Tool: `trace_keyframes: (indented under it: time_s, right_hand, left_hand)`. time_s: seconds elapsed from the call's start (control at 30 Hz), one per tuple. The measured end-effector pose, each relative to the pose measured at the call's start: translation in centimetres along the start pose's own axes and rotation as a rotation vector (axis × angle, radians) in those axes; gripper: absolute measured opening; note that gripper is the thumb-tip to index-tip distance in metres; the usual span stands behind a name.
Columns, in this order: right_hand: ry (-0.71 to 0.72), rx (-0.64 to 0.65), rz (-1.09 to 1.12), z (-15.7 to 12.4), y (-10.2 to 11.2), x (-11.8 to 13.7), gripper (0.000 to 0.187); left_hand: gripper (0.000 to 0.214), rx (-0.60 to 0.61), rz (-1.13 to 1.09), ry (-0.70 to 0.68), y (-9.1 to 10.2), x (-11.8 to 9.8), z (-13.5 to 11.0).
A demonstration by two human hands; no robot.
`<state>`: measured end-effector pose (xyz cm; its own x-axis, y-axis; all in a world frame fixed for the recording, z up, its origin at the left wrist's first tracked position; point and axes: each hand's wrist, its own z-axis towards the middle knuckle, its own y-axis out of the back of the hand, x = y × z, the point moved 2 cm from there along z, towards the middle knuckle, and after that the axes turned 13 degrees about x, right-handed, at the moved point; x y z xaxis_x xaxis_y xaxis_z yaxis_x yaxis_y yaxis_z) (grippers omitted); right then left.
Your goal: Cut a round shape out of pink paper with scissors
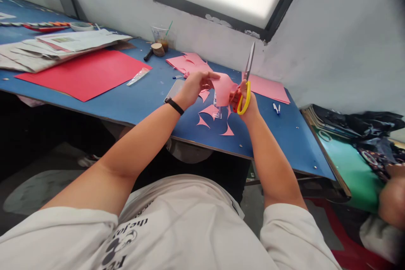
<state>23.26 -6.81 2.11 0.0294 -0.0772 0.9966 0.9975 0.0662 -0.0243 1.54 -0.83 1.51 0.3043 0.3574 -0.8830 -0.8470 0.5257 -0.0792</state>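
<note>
My left hand (195, 86) pinches a curved piece of pink paper (223, 88) above the blue table (133, 101). A black band sits on that wrist. My right hand (245, 103) grips yellow-handled scissors (247, 82), blades pointing up and closed, right beside the paper's edge. Pink offcuts (215, 120) lie on the table under my hands.
A large red sheet (85, 74) and a pile of newspapers (47, 46) lie to the left. More pink sheets (268, 88) rest near the wall, with a plastic cup (161, 36), a tape roll (157, 48) and pens (276, 108). A green table (348, 164) and another person's arm (392, 200) are on the right.
</note>
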Motion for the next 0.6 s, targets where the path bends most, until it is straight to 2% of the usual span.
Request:
trace_keyframes:
  time_s: [0.13,0.27,0.33,0.43,0.6]
  right_hand:
    - [0.012,0.021,0.069,-0.2,0.5,0.2,0.071]
    - [0.053,0.016,0.055,-0.2,0.9,0.0,0.062]
    - [0.066,0.041,0.046,-0.2,1.0,-0.3,0.064]
    - [0.083,0.051,0.053,-0.1,1.1,-0.8,0.072]
    - [0.095,0.016,0.052,0.2,1.3,-1.3,0.073]
  left_hand:
    - [0.022,0.032,0.043,0.03,0.0,-0.1,-0.2]
    - [0.037,0.102,0.072,0.039,-0.8,0.3,-0.5]
    - [0.039,0.174,0.08,0.054,-1.5,0.7,-0.7]
    - [0.03,0.279,0.078,0.065,-2.4,1.0,-0.9]
    - [0.025,0.31,0.051,0.063,-2.4,1.4,-0.9]
